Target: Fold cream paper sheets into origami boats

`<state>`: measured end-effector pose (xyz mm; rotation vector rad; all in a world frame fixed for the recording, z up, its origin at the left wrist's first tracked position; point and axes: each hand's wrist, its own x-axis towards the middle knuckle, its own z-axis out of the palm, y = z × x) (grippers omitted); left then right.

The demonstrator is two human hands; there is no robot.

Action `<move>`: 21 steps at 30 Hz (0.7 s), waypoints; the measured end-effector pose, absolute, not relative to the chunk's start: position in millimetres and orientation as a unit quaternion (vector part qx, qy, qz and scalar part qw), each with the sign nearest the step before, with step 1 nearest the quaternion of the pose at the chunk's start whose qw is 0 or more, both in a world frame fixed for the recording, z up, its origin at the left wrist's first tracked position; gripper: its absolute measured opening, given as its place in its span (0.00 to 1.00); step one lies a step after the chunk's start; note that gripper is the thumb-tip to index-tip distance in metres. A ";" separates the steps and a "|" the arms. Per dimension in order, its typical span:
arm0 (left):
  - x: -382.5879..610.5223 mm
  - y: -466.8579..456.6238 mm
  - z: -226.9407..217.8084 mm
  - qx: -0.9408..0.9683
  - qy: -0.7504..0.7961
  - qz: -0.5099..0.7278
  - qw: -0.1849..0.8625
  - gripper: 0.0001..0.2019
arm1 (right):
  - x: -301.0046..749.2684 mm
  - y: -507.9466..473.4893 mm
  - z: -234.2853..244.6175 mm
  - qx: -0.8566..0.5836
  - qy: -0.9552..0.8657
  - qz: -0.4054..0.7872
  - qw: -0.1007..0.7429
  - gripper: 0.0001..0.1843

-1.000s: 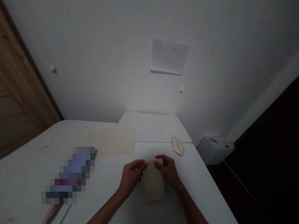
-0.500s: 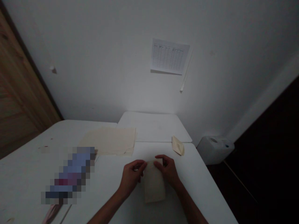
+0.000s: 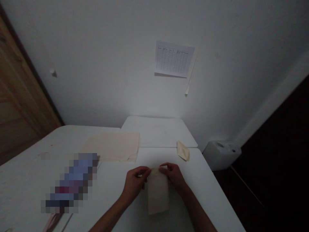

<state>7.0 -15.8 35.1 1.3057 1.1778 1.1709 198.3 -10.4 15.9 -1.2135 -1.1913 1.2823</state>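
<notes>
A cream folded sheet of paper (image 3: 158,195) lies lengthwise on the white table (image 3: 116,187) in front of me. My left hand (image 3: 134,182) pinches its far left corner with curled fingers. My right hand (image 3: 174,176) pinches the far right corner the same way. The two hands almost meet at the sheet's far edge. Beyond my right hand a small folded paper shape (image 3: 183,150) rests near the table's right edge.
A stack of cream sheets (image 3: 113,146) lies at the back left of the table. A blurred-out patch (image 3: 71,183) covers something to my left. A second white tabletop (image 3: 159,131) abuts the wall. A white canister (image 3: 222,154) stands on the floor at right.
The sheet's far edge has drawn in slightly between my fingers, and the view has shifted a little. Both hands stay at the far corners.
</notes>
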 end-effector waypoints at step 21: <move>0.9 -14.8 39.3 0.553 0.480 0.499 0.463 0.16 | 209.9 -14.8 32.2 -0.473 -0.475 0.531 0.519 0.22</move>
